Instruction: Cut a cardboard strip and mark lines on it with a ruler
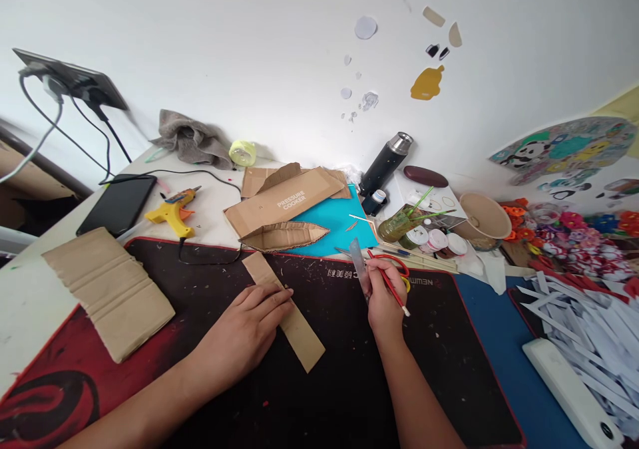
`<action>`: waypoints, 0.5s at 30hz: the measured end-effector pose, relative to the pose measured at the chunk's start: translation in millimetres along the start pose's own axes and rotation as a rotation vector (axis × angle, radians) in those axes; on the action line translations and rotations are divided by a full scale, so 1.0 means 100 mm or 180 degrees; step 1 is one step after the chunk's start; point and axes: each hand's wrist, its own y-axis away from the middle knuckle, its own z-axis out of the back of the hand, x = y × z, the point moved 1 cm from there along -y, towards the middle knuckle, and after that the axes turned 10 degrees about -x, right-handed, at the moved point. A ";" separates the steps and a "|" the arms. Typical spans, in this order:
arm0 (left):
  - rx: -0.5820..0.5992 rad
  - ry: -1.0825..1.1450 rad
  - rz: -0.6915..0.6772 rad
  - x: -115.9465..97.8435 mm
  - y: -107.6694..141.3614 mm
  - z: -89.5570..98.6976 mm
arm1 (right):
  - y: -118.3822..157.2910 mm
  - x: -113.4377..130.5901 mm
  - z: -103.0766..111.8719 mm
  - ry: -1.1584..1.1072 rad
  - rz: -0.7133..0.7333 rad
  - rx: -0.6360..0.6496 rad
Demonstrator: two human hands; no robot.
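- White wall (239,50) behind; black desk mat with red edging (349,382) on the tabletop.
- Narrow brown cardboard strip (304,342): flat on mat, slanted, between the hands, nearer the left.
- Left hand (257,312): laid over the strip, fingers together, pressing from above, not wrapped round it.
- Right hand (383,296): narrow grip, holds clear flat ruler (357,263) upright-ish plus slim red pencil (394,291), slanted; raised or resting on mat, can't tell.
- Red-handled scissors (387,258): just beyond right hand, partly hidden.
- Boat-shaped cardboard piece (287,236): beyond strip, partly over bright blue sheet (339,226); printed brown cardboard panel (284,203) behind it.
- Creased cardboard rectangle (112,293): left, over mat edge.
- Yellow glue gun (172,216): on tabletop, near black phone (118,203).
- Black metal-topped flask (384,166): tilted, far side.
- White paper strips (589,322): heaped far right.
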 end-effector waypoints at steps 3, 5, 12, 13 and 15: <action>0.0005 -0.0018 -0.0017 0.00 0.00 0.00 | 0.00 0.00 0.00 0.0011 -0.0026 -0.0011; -0.0005 -0.0033 -0.0019 0.00 0.00 0.00 | 0.00 -0.01 0.00 -0.0014 -0.0037 -0.0002; 0.0007 0.0008 0.0037 -0.01 0.01 -0.01 | 0.00 -0.02 0.01 -0.0028 -0.0011 0.0013; 0.0006 0.0004 0.0036 -0.01 0.01 -0.01 | 0.00 -0.01 0.01 -0.0016 -0.0005 0.0013; -0.0006 -0.0010 0.0012 0.00 0.00 -0.01 | 0.01 0.00 0.00 -0.0005 -0.0003 0.0012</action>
